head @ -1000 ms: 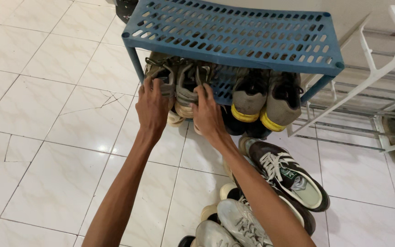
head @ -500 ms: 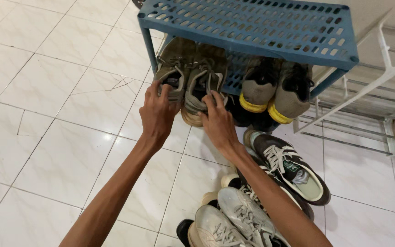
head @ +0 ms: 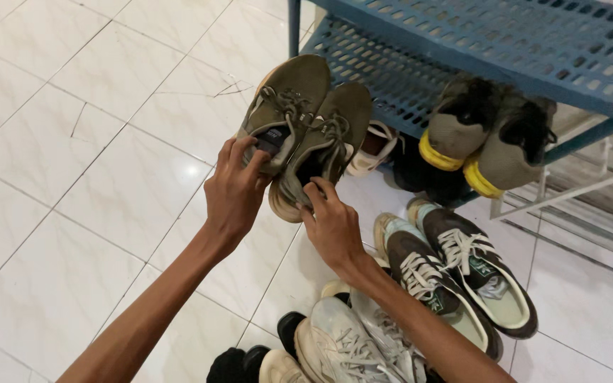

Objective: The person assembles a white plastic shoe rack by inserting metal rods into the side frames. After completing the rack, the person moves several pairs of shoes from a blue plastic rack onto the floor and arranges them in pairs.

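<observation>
Hands gripping olive sneakers (head: 305, 128) by the heels, off the blue rack's (head: 420, 78) front-left corner: left hand (head: 234, 191) and right hand (head: 331, 221) fingers curled tight. Person is best keeping both level, clearing the rack edge

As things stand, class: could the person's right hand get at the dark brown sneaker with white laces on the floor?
Probably yes: the brown sneaker lies uncovered beside the right hand, though that hand holds an olive shoe.

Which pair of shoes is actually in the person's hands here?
The olive-green laced pair: left hand and right hand grip its heels. The grey pair with yellow heels sits untouched on the blue rack.
</observation>
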